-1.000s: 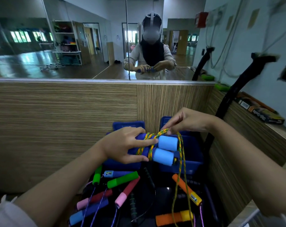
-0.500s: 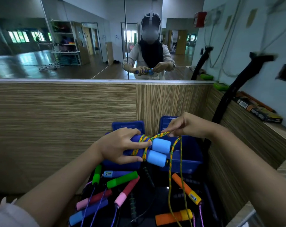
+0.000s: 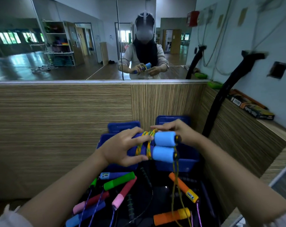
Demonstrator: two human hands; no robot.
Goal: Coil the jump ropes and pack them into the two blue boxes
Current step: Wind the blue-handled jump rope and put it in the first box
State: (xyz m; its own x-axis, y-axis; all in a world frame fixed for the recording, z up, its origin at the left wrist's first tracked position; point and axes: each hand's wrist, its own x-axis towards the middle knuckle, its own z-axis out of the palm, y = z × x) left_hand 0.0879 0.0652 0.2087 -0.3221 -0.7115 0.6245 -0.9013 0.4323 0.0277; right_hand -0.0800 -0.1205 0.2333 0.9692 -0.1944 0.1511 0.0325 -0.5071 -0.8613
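My left hand [image 3: 122, 147] grips a pair of blue foam jump-rope handles [image 3: 164, 147] held side by side above the boxes. A yellow-green braided rope [image 3: 147, 143] is wound round them several times. My right hand [image 3: 176, 130] pinches that rope at the top of the handles, just behind them. The rope's loose tail [image 3: 175, 182] hangs down past the handle ends. Two blue boxes [image 3: 186, 159] stand side by side below my hands, the left box [image 3: 104, 140] mostly hidden by my left hand. Their insides are hidden.
Loose jump ropes lie on a dark surface near me: green [image 3: 119, 181], pink-red [image 3: 124, 190] and orange [image 3: 183, 187] handles among them. A wood-grain wall [image 3: 57, 128] closes the front and right. A black curved pole [image 3: 220, 99] leans at the right.
My right hand has come down and in, laying the rope closer over the handles. The hanging loop has shortened. The handle bundle sits slightly lower and nearer.
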